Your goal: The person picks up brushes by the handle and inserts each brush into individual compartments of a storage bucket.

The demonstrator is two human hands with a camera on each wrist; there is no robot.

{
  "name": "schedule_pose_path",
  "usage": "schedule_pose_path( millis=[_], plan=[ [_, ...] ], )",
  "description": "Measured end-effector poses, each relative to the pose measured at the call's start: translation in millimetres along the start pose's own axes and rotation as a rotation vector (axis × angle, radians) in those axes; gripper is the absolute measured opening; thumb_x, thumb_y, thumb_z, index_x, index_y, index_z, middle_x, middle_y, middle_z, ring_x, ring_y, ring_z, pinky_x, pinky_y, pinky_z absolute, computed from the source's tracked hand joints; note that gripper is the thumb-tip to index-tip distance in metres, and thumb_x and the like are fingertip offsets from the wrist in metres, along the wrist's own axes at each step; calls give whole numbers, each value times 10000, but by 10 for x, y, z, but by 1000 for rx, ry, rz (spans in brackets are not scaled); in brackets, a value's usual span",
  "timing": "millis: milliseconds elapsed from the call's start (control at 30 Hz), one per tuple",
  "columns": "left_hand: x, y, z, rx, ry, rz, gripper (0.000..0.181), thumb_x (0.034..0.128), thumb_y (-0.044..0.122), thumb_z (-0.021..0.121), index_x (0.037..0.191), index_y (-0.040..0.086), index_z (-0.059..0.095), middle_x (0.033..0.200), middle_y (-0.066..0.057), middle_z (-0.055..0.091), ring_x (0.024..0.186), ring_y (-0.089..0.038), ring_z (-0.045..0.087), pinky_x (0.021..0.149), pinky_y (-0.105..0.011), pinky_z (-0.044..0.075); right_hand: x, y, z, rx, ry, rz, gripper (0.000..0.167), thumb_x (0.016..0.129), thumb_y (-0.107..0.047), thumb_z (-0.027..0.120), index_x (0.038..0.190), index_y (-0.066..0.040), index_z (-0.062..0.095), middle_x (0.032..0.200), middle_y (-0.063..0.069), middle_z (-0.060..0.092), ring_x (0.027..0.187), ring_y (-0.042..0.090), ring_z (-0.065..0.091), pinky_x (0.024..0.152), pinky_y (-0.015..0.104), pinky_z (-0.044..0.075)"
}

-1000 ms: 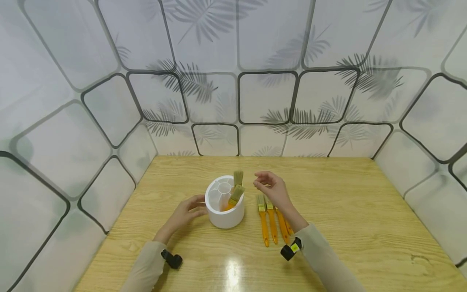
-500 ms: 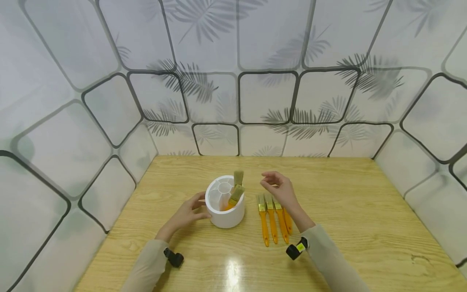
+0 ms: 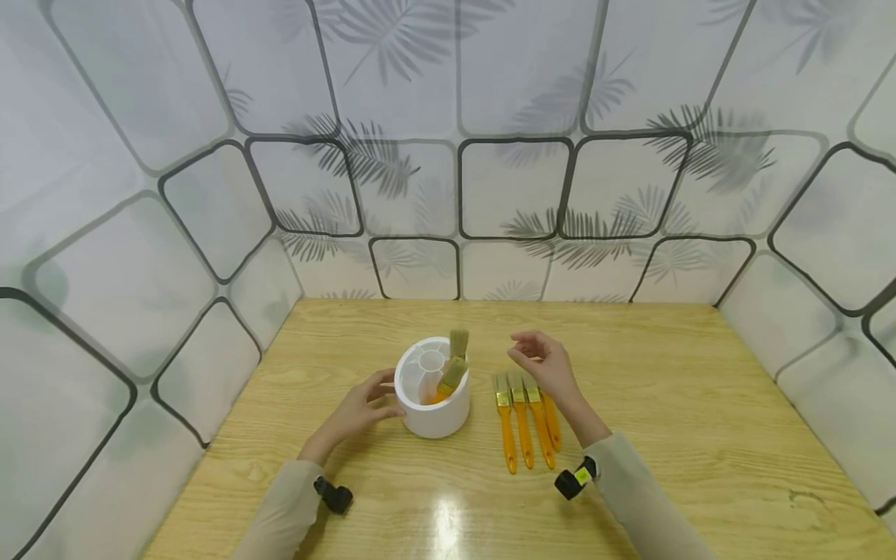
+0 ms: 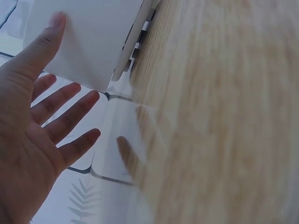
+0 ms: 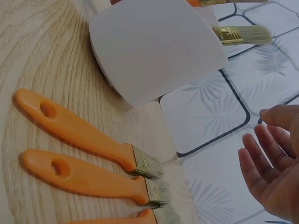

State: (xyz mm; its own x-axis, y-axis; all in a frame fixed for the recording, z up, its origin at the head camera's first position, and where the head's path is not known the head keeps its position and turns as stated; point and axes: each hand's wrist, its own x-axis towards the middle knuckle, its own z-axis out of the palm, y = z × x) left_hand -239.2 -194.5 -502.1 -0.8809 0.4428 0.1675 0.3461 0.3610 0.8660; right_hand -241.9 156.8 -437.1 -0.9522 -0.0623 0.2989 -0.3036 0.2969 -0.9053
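A white round holder (image 3: 437,422) with compartments around a central ring stands on the table. Two paintbrushes (image 3: 453,376) lean in it, bristles up. My left hand (image 3: 358,406) is at its left side; in the left wrist view the thumb (image 4: 55,29) lies against the holder's wall, and the fingers are spread and fairly straight. My right hand (image 3: 549,365) hovers over the bristle ends of several paintbrushes (image 3: 524,435) laid side by side to the holder's right. Its fingers are loosely bent and hold nothing. These brushes have orange handles (image 5: 74,123) and pale bristles.
The wood-grain table (image 3: 672,435) extends to both sides and in front of the hands. Patterned pale walls (image 3: 514,187) enclose it at the back, left and right. A black wrist camera (image 3: 575,478) sits on each sleeve.
My right hand has drifted right, away from the holder. My left thumb has shifted onto the holder's near-left side. Holder and brushes look unmoved.
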Motion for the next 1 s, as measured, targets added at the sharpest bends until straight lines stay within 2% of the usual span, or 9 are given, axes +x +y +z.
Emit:
schedule_pose_path(
  millis=[133,267,367,500,700,833,1000],
  plan=[
    [-28,116,-12,-11,0,4,653,792,141,727,1362,60,418,1328,-229,475,1149,-419,519,965,-554,432,2,104,1,-29,2,5,281,863,-182,670,1096,-30,632,962,154,654,814,109,599,724,167,507],
    [-57,221,-24,-21,-3,4,611,815,126,705,1350,27,427,1314,-243,483,1132,-430,527,965,-580,417,-12,137,-6,-35,1,2,278,863,-195,671,1091,-41,632,955,144,652,813,120,601,733,183,511],
    [-52,161,-24,-23,0,-7,591,823,145,699,1352,84,442,1320,-199,495,1139,-398,534,970,-568,420,-20,148,-12,-34,3,13,270,859,-197,676,1085,-54,637,952,134,652,816,132,603,734,185,512],
    [-34,40,-24,-20,4,11,584,827,198,695,1354,161,446,1320,-146,508,1132,-346,554,964,-534,443,-21,172,-20,-50,1,19,266,858,-199,677,1080,-57,639,944,126,653,817,137,605,737,194,514],
    [-18,-13,-27,-18,0,36,568,832,228,691,1346,183,454,1306,-132,519,1117,-333,568,956,-517,457,-17,208,-39,-72,-15,34,240,864,-184,670,1069,-63,642,934,118,655,828,166,599,751,229,514],
    [-21,19,-26,-25,-4,33,559,843,156,678,1351,129,447,1314,-172,505,1122,-376,554,951,-539,451,-22,227,-49,-82,-41,56,250,870,-197,663,1076,-58,640,941,127,652,825,183,595,744,246,514],
    [-62,201,-46,-31,-15,42,544,851,105,666,1340,25,442,1304,-233,498,1108,-428,545,924,-543,468,-31,219,-55,-70,-71,86,277,875,-196,656,1099,-35,630,968,149,645,832,207,598,714,222,509]
  ],
)
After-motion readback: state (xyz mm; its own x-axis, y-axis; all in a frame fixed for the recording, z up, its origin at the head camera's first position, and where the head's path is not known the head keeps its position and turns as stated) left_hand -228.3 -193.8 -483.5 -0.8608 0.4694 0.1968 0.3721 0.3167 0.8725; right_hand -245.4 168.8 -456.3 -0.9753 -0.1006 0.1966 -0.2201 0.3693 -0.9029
